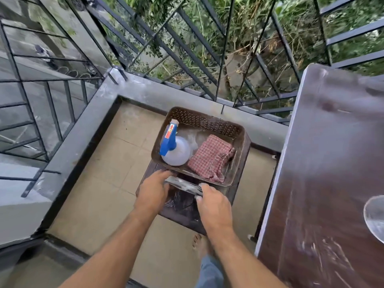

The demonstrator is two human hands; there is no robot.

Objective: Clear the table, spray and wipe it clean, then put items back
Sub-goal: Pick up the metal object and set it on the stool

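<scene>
A dark brown table (pixel 324 183) fills the right side, its top streaked with white marks. On a low dark stool (pixel 182 213) stands a brown perforated basket (pixel 199 119) holding a clear spray bottle with a blue trigger (pixel 174 148) and a red checked cloth (pixel 209 159). Both hands hold a flat, dark, shiny object (pixel 184 186) over the stool, just in front of the basket. My left hand (pixel 152 193) grips its left end and my right hand (pixel 214 206) grips its right end. What the object is I cannot tell.
A round glass item (pixel 375 217) sits at the table's right edge, cut off by the frame. Black metal railings (pixel 187 55) on a grey ledge enclose the tiled balcony floor (pixel 108 183). My bare foot (pixel 200 244) stands beside the stool.
</scene>
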